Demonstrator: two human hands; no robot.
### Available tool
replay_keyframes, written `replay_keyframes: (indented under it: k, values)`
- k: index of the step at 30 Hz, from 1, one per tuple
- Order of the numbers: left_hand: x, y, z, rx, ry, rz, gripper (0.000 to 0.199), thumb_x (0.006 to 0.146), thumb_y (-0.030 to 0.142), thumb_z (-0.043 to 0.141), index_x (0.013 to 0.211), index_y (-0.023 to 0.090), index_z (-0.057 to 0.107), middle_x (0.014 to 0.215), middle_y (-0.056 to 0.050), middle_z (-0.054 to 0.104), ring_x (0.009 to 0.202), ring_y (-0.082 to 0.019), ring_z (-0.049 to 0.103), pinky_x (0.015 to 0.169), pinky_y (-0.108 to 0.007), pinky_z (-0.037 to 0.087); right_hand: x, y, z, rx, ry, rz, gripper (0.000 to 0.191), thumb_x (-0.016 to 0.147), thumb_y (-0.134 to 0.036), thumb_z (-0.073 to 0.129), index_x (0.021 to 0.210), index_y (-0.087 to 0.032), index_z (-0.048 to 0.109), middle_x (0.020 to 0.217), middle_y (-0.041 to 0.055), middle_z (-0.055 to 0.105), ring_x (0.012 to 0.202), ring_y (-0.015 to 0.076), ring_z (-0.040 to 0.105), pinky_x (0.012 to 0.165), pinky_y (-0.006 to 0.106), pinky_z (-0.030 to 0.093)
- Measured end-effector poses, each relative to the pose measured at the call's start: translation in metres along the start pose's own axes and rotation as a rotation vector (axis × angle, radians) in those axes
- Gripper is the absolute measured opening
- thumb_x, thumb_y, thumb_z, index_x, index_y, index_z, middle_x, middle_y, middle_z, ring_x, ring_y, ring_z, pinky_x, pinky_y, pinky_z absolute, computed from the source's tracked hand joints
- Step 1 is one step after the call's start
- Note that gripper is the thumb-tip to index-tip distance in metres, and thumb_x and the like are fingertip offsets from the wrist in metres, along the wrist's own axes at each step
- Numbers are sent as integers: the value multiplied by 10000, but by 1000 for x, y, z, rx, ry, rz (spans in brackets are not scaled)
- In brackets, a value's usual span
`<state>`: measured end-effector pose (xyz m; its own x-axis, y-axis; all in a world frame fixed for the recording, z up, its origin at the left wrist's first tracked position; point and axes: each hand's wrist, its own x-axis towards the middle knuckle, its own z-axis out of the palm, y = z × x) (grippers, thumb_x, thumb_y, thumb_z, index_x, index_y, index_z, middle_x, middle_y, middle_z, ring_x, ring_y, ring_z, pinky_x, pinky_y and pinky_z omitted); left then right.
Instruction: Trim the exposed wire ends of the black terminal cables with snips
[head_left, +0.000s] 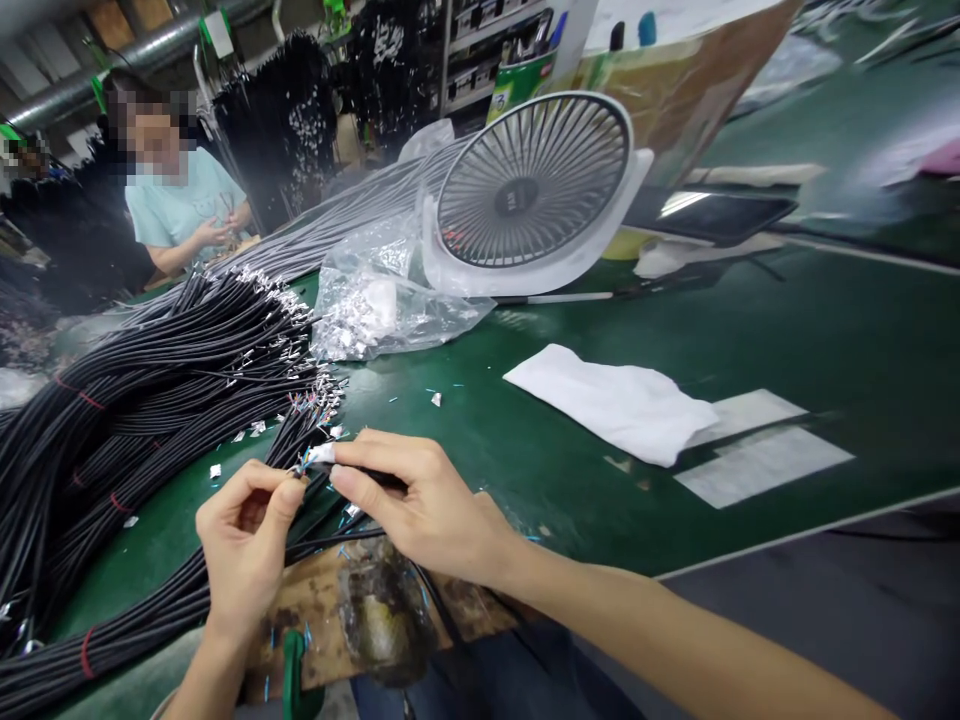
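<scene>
My left hand (pixel 251 530) is closed in a pinch, thumb and forefinger on the thin coloured wires (pixel 304 460) at a cable's end. From the other side my right hand (pixel 431 505) is closed, its thumb and forefinger at a small white connector (pixel 322 453) that meets those wires. Something dark and long, perhaps a black cable, runs under the right forefinger; its exact grip is hidden. Just beyond both hands lie the stripped ends of a big pile of black cables (pixel 150 350), tied in bundles with red bands.
A clear plastic bag of small white connectors (pixel 367 315) lies behind the cables. Beside it stand a round fan (pixel 525 190) and a white cloth (pixel 607 395) on the green table (pixel 787 340). A stained wooden board (pixel 322 600) is below my hands. A co-worker (pixel 187 200) sits across.
</scene>
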<state>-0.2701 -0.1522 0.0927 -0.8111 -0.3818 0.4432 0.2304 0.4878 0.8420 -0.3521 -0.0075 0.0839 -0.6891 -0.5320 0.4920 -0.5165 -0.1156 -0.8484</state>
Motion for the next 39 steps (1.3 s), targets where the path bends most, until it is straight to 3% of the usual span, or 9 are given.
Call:
replay_keyframes:
  k: [6,11,17,22,25,29,33,39]
  values:
    - [-1,-3,2,22,13,66,119,792,196,633,674,185,615,594,40,520,535,-74,456,477,-169,365,1,1,0,54,0,50,210,862,-231,531,876,-140,720,700,36,652,641,120,572,618,241,443]
    - [-5,-4,6,225,134,195,86,749,118,662,724,195,635,611,50,539,544,-71,482,510,-181,393,0,1,2,105,16,120,219,846,-267,547,900,-148,723,786,42,695,715,144,614,684,267,464]
    - [-6,-2,5,353,145,267,81,727,118,679,760,187,652,634,33,593,551,-89,536,527,-198,434,1,1,3,122,18,154,232,836,-263,544,919,-144,726,817,53,703,740,149,623,687,264,476]
    - [-7,-1,5,365,158,181,137,697,150,723,801,195,647,651,38,611,540,-85,553,500,-182,441,0,-2,2,38,54,156,235,831,-243,556,948,-135,729,797,66,684,702,137,598,673,260,471]
    - [-9,0,6,339,147,152,43,744,167,681,755,193,649,593,50,582,499,-63,522,464,-156,405,-1,-2,2,11,62,137,247,839,-255,549,956,-130,727,765,66,674,672,130,587,654,252,471]
    - [-8,2,6,337,102,132,61,783,177,637,724,187,650,539,55,560,455,-44,491,435,-136,373,-1,-1,2,-22,64,115,243,843,-254,543,940,-131,728,736,61,668,642,124,579,625,242,467]
    - [-3,4,2,241,-25,24,153,833,216,585,697,176,643,476,56,525,382,-32,447,381,-127,334,0,-2,1,-43,63,82,222,843,-232,542,907,-136,731,740,54,678,635,117,582,612,234,463]
    - [7,10,-4,-78,-262,-279,377,841,430,548,590,150,570,361,44,439,283,-41,356,303,-145,252,0,1,0,-64,39,90,235,841,-264,541,902,-141,732,742,63,684,657,137,602,611,246,473]
